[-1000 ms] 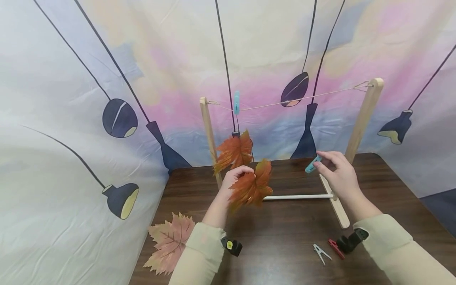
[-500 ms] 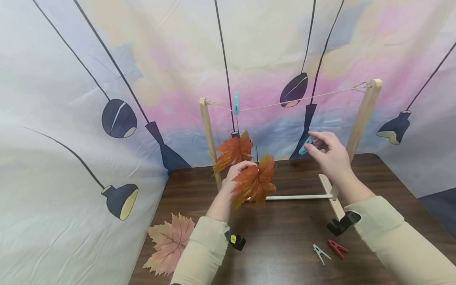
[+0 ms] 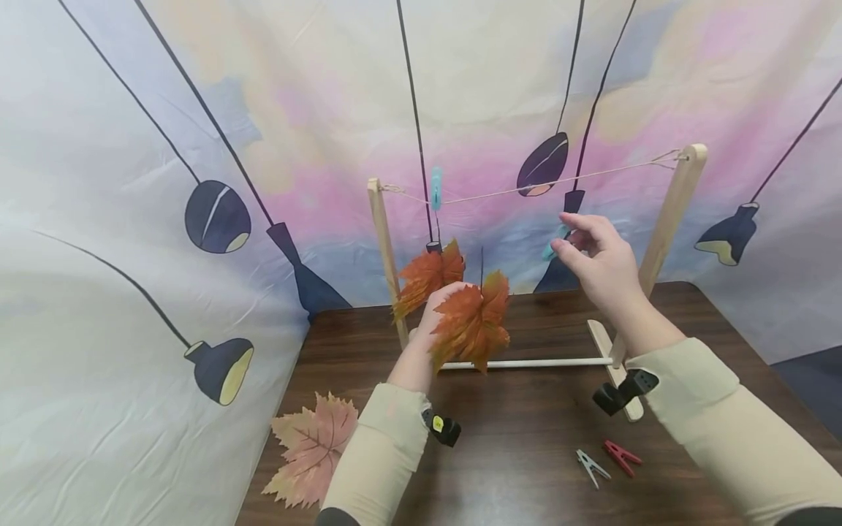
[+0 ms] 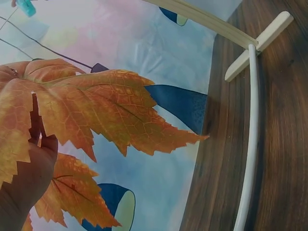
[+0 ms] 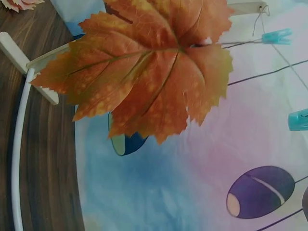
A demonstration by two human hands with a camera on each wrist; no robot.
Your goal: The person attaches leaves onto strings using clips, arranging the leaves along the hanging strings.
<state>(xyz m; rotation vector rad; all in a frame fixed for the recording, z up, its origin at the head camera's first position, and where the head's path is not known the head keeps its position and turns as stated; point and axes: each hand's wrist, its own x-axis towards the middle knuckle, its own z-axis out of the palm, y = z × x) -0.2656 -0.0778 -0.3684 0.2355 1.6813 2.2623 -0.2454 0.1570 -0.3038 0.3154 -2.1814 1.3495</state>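
Note:
My left hand [image 3: 429, 325] holds an orange artificial maple leaf [image 3: 475, 325] from behind; the leaf covers most of its fingers, and the stem points up. In the left wrist view, part of that hand [image 4: 26, 180] shows below the leaf [image 4: 110, 103]. Between the thumb and fingers of my right hand [image 3: 604, 267] is a light-blue clothespin [image 3: 550, 251], a little below the string [image 3: 493, 196]. A second orange leaf [image 3: 429, 274] hangs from the string's left part by another light-blue clothespin [image 3: 437, 188], just behind my left hand.
The string runs between two wooden posts [image 3: 671, 212], joined low down by a white rod [image 3: 552, 362]. On the brown table [image 3: 513, 453] lie a pale pink leaf [image 3: 309, 449], a grey clothespin [image 3: 593, 466] and a red clothespin [image 3: 621, 457]. A printed cloth [image 3: 329, 109] hangs behind.
My right hand has risen and moved left, carrying the light-blue clothespin toward the string. My left hand has lifted the orange leaf slightly up, and its stem now stands upright.

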